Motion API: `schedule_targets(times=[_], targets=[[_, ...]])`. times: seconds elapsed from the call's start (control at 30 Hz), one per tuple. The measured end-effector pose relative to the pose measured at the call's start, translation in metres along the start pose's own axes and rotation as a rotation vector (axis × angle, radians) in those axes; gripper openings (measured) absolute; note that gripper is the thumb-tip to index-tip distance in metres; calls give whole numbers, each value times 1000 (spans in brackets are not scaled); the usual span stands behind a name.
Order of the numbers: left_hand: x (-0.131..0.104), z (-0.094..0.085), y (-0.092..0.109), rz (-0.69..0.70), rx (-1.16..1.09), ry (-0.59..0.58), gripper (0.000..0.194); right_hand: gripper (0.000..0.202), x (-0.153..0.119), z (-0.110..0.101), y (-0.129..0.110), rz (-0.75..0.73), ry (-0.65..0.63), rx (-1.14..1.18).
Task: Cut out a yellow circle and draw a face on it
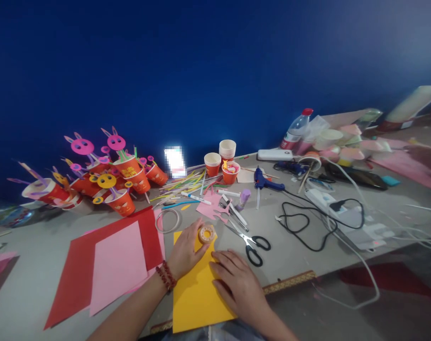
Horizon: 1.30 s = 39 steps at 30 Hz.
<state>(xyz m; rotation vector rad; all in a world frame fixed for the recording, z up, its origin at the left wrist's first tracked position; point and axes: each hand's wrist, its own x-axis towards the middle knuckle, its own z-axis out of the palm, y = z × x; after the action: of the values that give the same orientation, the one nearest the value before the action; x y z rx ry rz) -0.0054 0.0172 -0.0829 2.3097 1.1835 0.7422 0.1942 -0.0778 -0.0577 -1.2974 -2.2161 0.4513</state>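
Yellow paper point(196, 296) lies at the table's front edge, its lower end reaching past it. My left hand point(186, 248), with a red bead bracelet on the wrist, holds a small round roll of tape point(207, 233) between thumb and fingers at the paper's top. My right hand point(238, 284) lies flat on the paper's right side, its fingers spread a little. Black-handled scissors point(251, 244) lie part open to the right of the paper. Left of it are red sheets point(73, 265) with a pink sheet point(119, 265) on top.
Decorated red cups point(119, 203) stand at the back left. Behind the paper are colored sticks point(182, 184), pink scraps point(210, 203) and markers point(238, 213). A blue glue gun point(267, 182), black cable point(290, 232) and white power strip point(343, 220) lie to the right.
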Motion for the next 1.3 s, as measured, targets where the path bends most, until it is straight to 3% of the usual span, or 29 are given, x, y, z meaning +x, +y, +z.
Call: schedule_targets(times=[0.3, 0.63, 0.83, 1.0, 1.13, 1.23, 1.3], targets=[[1, -5, 4, 67, 46, 73, 61, 31, 0, 1, 1, -8, 11, -21], [5, -8, 6, 89, 75, 24, 51, 32, 0, 0, 0, -6, 19, -15], [8, -14, 18, 111, 130, -44, 37, 33, 1, -2, -1, 4, 5, -7], [8, -14, 21, 143, 210, -55, 40, 32, 2, -5, -4, 3, 5, 25], [7, -11, 18, 165, 246, -41, 39, 26, 5, -18, 14, -10, 73, 61], [8, -10, 17, 139, 215, -31, 29, 25, 16, -33, 41, 56, 201, -69], [9, -10, 17, 120, 176, -25, 25, 23, 26, -42, 58, 149, 206, -193]])
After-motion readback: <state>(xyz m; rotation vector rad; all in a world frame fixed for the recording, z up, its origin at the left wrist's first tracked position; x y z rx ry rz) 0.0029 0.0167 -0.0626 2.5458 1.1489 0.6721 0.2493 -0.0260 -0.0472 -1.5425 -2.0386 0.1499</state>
